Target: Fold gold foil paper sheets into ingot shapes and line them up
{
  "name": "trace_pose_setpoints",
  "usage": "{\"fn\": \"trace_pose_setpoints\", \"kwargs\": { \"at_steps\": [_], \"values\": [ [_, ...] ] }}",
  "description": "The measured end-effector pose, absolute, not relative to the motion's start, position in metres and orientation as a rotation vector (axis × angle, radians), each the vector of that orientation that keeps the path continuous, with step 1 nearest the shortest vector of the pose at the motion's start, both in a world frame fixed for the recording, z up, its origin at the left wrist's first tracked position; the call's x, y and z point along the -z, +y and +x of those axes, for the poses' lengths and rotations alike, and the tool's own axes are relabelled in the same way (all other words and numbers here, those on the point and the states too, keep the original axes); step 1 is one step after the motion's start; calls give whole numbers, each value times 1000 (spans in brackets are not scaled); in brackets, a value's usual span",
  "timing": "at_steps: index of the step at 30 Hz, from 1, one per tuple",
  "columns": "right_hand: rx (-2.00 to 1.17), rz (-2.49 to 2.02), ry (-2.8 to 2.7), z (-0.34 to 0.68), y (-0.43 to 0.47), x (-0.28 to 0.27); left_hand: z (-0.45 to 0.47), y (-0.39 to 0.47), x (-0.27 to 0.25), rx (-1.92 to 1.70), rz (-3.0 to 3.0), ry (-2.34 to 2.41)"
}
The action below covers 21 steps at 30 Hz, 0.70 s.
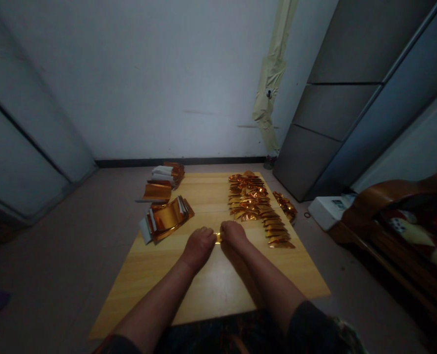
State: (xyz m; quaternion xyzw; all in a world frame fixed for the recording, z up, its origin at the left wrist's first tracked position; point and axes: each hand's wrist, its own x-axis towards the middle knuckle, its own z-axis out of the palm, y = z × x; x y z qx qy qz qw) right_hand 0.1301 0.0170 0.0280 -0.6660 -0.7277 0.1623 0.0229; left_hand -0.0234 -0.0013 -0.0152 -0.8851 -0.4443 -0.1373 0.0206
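Note:
My left hand [201, 244] and my right hand [233, 233] are closed on opposite ends of a small piece of gold foil paper [218, 238], low over the wooden table. Only the shiny middle of the piece shows between my fists; its ends are hidden by the fingers. Left of my hands lies a stack of gold foil sheets [166, 216], some with pale undersides up. Folded gold foil pieces [248, 196] stand in overlapping rows to the right, and a shorter row [277, 228] reaches toward me.
The wooden table [144, 290] fills the space before me. More foil sheets [162, 179] lie at its far left edge. Beyond its right edge sits another heap of folded foil [285, 205]. A grey fridge [325, 113], a white box [327, 212] and a wooden seat [369, 236] stand right.

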Motion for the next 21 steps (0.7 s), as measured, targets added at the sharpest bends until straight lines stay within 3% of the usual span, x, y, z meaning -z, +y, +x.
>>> {"fn": "trace_pose_setpoints", "kwargs": {
  "at_steps": [21],
  "values": [
    [-586,-2310,-1972,115,26,-23,-27,-38,16,523,-2717,-1487]
  ]
}}
